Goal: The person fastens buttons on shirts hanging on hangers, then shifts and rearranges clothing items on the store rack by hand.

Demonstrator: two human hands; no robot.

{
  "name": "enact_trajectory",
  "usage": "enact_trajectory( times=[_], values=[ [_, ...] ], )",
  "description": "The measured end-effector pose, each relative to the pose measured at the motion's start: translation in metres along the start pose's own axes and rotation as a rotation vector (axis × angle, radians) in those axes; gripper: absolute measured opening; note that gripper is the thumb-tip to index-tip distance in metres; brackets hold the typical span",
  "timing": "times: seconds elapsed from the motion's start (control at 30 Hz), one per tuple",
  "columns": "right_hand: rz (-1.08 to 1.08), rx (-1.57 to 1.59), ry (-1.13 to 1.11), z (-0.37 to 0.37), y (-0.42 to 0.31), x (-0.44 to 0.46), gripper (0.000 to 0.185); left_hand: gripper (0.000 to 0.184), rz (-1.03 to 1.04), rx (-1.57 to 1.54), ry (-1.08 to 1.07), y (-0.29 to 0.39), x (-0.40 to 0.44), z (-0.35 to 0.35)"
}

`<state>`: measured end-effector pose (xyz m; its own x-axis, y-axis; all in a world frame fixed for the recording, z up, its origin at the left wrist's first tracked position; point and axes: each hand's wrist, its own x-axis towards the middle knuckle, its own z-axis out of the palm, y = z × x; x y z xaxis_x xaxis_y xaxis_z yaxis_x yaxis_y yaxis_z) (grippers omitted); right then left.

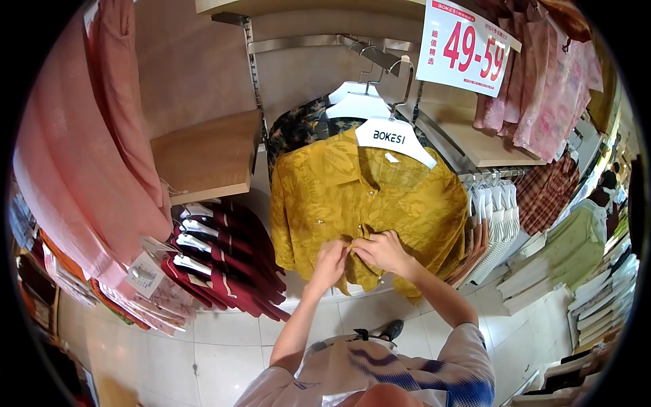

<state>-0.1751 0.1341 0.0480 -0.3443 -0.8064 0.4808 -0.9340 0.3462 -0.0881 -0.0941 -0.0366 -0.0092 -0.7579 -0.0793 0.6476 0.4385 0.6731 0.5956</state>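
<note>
Had mustard leaf-print button-up shirt (315, 193) hung on white BOKESI hanger (390, 138) from metal display arm (381, 61). Pinched front placket (368, 209) in left hand (329, 263) and right hand (381, 249), fingertips nearly meeting. Judged partway: done with hanging, loose at lower front (366, 275); could not tell fastened buttons (371, 192).

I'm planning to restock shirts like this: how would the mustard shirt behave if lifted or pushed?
The mustard shirt would probably flop, since its lower edge hangs in loose folds. It looks fairly light, its cloth seeming thin where the left hand and right hand gather it. Pushed, it may swing, as it hangs from a white hanger.
</note>
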Motion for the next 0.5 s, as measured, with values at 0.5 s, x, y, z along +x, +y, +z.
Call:
enact_trajectory(
  times=[0.5],
  values=[
    [0.082,0.373,0.135,-0.006,0.0,0.006,0.017,0.024,0.176,-0.102,0.1,-0.006,0.008,0.005]
  ],
)
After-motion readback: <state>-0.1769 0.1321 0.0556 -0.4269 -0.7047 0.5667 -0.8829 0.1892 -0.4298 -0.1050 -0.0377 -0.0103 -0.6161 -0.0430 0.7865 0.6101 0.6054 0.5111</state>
